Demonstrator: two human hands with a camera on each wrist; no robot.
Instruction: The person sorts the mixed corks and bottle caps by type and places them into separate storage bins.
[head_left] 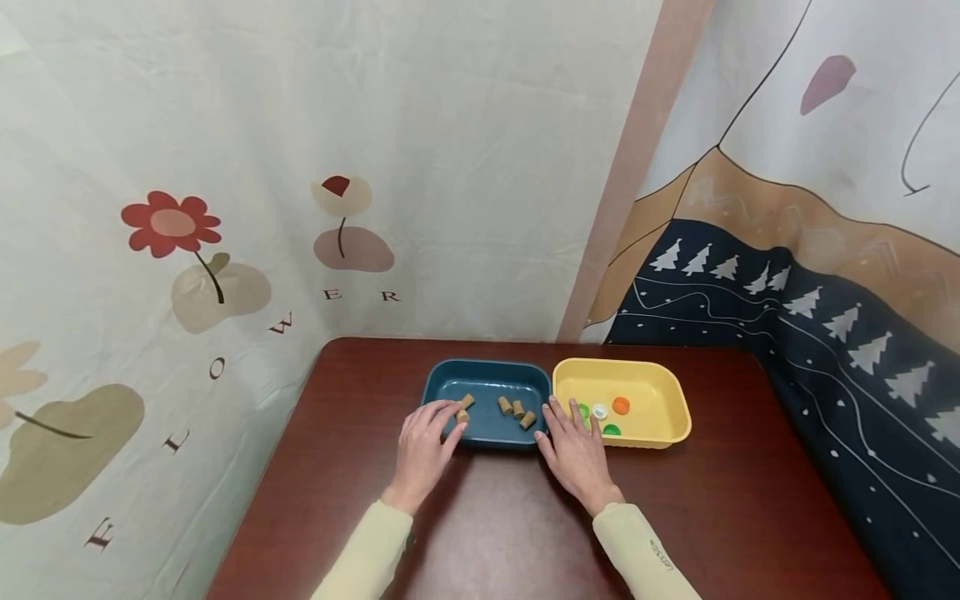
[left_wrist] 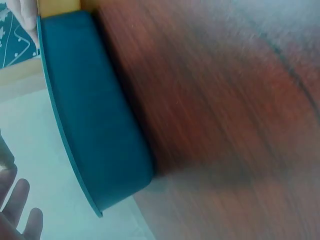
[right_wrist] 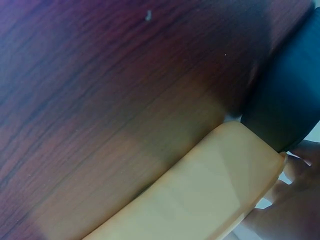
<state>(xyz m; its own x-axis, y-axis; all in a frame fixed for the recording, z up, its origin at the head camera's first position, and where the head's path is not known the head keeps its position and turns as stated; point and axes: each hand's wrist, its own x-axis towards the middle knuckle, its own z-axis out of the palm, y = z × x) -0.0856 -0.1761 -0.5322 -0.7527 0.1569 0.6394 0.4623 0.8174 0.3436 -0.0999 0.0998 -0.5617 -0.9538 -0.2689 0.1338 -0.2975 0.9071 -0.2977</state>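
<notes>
A dark blue tray (head_left: 487, 435) holds several small brown corks (head_left: 517, 408). My left hand (head_left: 422, 450) is over its left front corner, and the thumb and index finger pinch a cork (head_left: 462, 415); another cork (head_left: 468, 400) lies just behind it. At the seam of the two trays, my right hand (head_left: 576, 454) rests on the rims with its fingers spread and fairly straight. Partly under those fingers is the yellow tray (head_left: 652, 400), with an orange cap (head_left: 621, 405), a white cap (head_left: 599, 411) and green caps (head_left: 612, 430) in it.
Both trays stand side by side at the back of a dark red-brown wooden table (head_left: 495, 533). Behind it hangs a pale cloth (head_left: 480, 167) with flower prints. A navy cloth with white trees (head_left: 750, 308) borders the right side.
</notes>
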